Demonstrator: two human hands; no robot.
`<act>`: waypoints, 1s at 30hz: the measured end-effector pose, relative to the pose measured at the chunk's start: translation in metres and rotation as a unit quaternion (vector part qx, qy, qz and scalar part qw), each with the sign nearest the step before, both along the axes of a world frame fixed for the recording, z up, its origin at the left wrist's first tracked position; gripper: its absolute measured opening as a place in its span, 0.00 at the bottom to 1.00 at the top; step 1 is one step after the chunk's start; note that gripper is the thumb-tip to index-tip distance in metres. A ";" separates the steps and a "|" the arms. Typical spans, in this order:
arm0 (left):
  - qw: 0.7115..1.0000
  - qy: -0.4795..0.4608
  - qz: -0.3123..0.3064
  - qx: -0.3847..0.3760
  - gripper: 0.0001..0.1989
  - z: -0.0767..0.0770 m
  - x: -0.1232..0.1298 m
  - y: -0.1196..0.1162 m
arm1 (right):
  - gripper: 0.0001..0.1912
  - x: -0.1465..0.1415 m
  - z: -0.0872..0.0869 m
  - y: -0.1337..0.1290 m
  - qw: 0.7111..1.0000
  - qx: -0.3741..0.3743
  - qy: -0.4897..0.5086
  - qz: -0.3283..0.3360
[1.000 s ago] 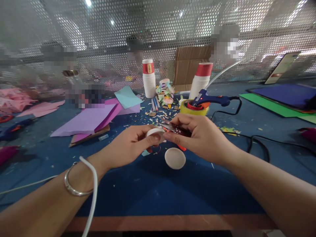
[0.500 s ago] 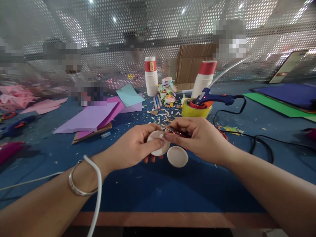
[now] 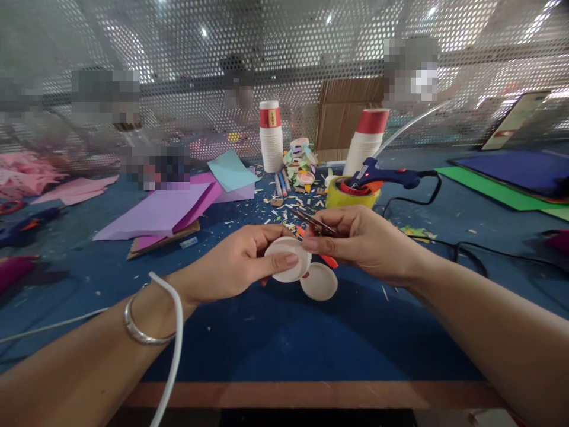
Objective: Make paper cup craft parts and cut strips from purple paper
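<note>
My left hand (image 3: 249, 258) is closed on a shallow white paper cup bottom (image 3: 284, 270), round with a raised rim, the thumb pressed across its face. Just to the right, my right hand (image 3: 355, 240) grips scissors (image 3: 313, 222); their dark metal blades point up and left, and the handles are hidden in the palm. My right thumb is by the rim of the held piece. A second white cup bottom (image 3: 319, 283) lies on the blue table below, partly covered by the held one. Under my right hand an orange-red object (image 3: 329, 261) shows in part.
Behind my hands lie paper scraps (image 3: 240, 209). Two stacks of paper cups (image 3: 271, 142) stand at the back. A blue glue gun (image 3: 386, 175) rests on a yellow tape roll (image 3: 349, 198), its black cord trailing right. Coloured paper (image 3: 155, 210) lies left; green sheets (image 3: 484, 190) lie right.
My right hand has lifted slightly and turned, drawing the scissor blades up off the held cup bottom. The held piece has tilted a little, and the orange-red object has come into view.
</note>
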State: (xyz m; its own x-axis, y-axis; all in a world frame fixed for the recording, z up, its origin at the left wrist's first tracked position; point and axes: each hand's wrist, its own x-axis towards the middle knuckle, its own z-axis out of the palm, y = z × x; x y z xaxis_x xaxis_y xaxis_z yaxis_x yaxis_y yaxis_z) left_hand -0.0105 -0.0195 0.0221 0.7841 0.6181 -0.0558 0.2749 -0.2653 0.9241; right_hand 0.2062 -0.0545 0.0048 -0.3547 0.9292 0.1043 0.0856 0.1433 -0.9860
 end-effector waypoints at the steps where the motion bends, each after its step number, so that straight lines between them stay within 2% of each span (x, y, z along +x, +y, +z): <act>1: 1.000 -0.005 0.006 0.005 0.13 0.000 0.000 0.000 | 0.19 0.000 0.000 0.000 1.000 0.009 -0.008 -0.009; 5: 0.998 -0.014 0.059 0.025 0.14 -0.001 0.001 0.000 | 0.18 0.001 -0.004 0.000 0.994 0.059 -0.070 -0.055; 8: 0.995 -0.019 0.096 0.033 0.13 -0.001 0.001 -0.001 | 0.17 0.001 -0.007 0.001 0.990 0.079 -0.102 -0.065; 15: 0.990 -0.042 0.128 0.046 0.11 -0.004 0.003 -0.002 | 0.17 0.000 -0.009 0.003 0.988 0.084 -0.114 -0.068; 21: 0.979 -0.028 0.159 0.121 0.09 -0.004 0.003 -0.007 | 0.17 -0.001 -0.006 0.000 0.987 0.077 -0.127 -0.059; 25: 0.987 -0.042 0.142 0.067 0.09 0.000 0.003 -0.009 | 0.17 -0.002 -0.005 -0.001 0.990 0.070 -0.108 -0.049; 30: 0.989 -0.075 0.127 -0.027 0.11 0.003 0.001 -0.006 | 0.18 -0.001 -0.004 -0.001 1.000 0.011 -0.025 0.000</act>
